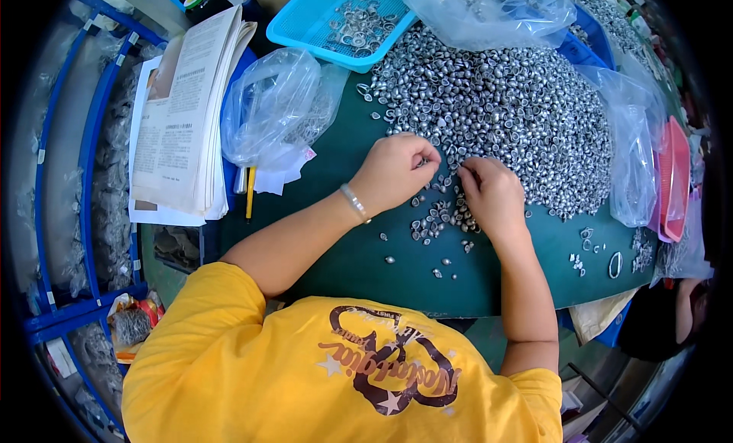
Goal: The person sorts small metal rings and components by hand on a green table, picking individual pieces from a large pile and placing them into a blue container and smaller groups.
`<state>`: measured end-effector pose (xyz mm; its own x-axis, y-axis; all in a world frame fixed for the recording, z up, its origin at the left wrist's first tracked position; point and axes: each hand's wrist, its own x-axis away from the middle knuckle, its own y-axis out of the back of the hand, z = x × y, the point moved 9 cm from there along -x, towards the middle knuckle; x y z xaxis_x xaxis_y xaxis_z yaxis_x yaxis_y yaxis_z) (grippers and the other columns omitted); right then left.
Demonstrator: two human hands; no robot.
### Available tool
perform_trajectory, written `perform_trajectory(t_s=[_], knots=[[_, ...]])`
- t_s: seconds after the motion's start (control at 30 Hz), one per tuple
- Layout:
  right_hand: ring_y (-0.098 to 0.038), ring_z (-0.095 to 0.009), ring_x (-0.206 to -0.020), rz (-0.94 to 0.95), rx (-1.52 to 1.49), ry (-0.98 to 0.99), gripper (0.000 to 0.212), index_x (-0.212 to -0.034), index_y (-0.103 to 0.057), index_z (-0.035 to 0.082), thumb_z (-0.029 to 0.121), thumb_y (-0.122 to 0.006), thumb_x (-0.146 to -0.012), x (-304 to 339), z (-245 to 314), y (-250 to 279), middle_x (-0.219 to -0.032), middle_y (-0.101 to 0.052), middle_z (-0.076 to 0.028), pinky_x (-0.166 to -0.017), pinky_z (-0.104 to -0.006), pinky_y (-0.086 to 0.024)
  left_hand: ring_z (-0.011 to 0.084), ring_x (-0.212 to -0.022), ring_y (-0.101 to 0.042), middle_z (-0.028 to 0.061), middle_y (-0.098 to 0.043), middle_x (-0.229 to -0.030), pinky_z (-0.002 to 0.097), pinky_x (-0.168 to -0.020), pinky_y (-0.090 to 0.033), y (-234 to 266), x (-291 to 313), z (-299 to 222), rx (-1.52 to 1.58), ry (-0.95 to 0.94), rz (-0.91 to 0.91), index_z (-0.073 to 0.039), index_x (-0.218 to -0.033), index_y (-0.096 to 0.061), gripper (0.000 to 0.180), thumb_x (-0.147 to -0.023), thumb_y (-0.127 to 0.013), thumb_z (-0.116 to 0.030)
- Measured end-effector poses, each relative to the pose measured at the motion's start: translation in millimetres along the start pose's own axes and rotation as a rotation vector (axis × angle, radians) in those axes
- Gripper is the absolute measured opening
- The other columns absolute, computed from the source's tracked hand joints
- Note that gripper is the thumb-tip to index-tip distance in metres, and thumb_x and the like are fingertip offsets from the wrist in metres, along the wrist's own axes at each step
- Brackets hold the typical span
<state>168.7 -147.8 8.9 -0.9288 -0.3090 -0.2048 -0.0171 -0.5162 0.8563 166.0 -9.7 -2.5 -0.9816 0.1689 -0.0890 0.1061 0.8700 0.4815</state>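
A broad heap of small silver metal pieces [504,114], cup-shaped or teardrop-like, covers the far part of the green table [328,252]. At its near left edge my left hand [393,172] is closed, fingers curled and thumb pressed to them; whatever they hold is too small to make out. My right hand [495,195] rests at the heap's near edge with fingertips bent down and pinched among the pieces. Between and below the hands lies a small loose group of pieces [431,220]. A few single pieces [437,273] are scattered closer to me.
At the back stands a light-blue basket [305,42] holding metal rings. Clear plastic bags [275,99] lie left, far and right. Newspapers [179,130] and a yellow pencil [250,192] sit at left. A red basket [673,179] and a white ring [615,265] are right; blue shelving [92,145] stands left.
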Motion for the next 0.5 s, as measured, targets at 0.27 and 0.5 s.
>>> perform_trajectory(t_s=[0.27,0.5], knots=[[-0.054,-0.023,-0.057,-0.047,-0.316,-0.001,0.004,-0.074,-0.056,0.003,0.006,-0.056,-0.076,4,-1,7,-0.069,-0.053,-0.011,-0.052,-0.0310,-0.045,0.0275,-0.067,-0.057,0.0083,-0.056,-0.072,0.0377,-0.059,-0.046,-22,-25,0,-0.414,-0.121,-0.082,-0.007,-0.069,-0.060,0.012,-0.072,-0.063,-0.018],[-0.047,-0.009,-0.056,0.192,-1.571,-0.642,0.011,-0.093,-0.053,0.000,0.001,-0.051,-0.082,38,-36,-28,-0.074,-0.056,-0.007,-0.042,-0.0179,-0.036,0.0281,-0.064,-0.057,0.0084,-0.057,-0.072,0.0379,-0.056,-0.046,-21,-26,-6,-0.409,-0.140,-0.091,-0.007,-0.069,-0.059,0.013,-0.074,-0.061,-0.019]])
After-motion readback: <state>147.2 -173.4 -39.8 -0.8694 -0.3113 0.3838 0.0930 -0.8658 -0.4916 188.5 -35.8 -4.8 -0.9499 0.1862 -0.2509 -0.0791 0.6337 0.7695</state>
